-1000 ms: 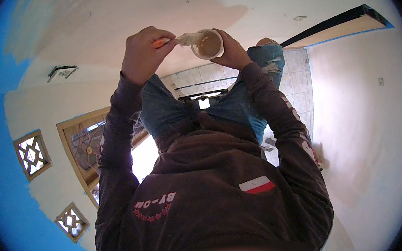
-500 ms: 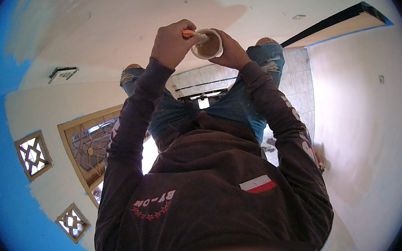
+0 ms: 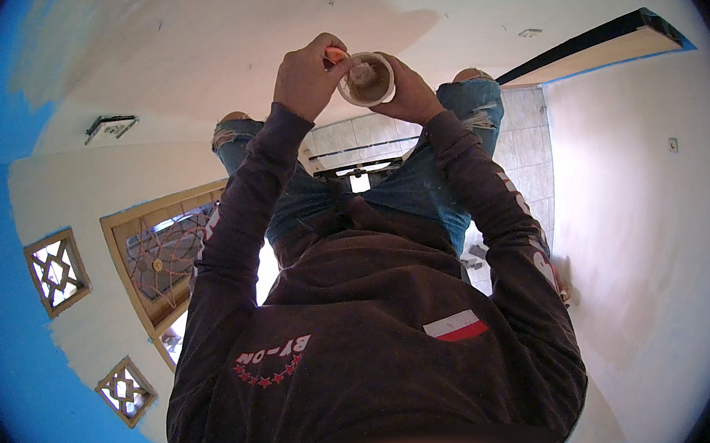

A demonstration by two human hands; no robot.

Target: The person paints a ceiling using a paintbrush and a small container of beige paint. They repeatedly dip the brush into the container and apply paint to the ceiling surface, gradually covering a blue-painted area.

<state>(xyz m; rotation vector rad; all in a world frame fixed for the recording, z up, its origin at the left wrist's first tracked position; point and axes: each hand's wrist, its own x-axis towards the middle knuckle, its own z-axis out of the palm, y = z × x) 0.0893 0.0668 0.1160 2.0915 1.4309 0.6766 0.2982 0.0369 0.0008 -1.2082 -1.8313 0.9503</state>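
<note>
Out in front of me, my left hand (image 3: pixel 305 79) is closed around the orange handle of a paintbrush (image 3: pixel 336 54). Its pale, coated head dips inside a small white cup (image 3: pixel 345 96), where a brownish, wet-looking mix lines the bottom and walls. The cup is tilted so that its mouth shows. My right hand (image 3: pixel 408 92) grips the cup from its right side, with the fingers partly hidden behind it.
A partly painted wall (image 3: pixel 208 30) rises close ahead, cream beside blue. A dark-edged ledge (image 3: pixel 594 45) juts out at the right. At left are a wooden-framed grille door (image 3: pixel 158 266) and two lattice vents (image 3: pixel 58 274). Pale tiles (image 3: pixel 526 137) cover the floor.
The brush head has moved deeper and further toward the middle of the cup. My left hand has shifted slightly to the right; the right hand keeps its hold.
</note>
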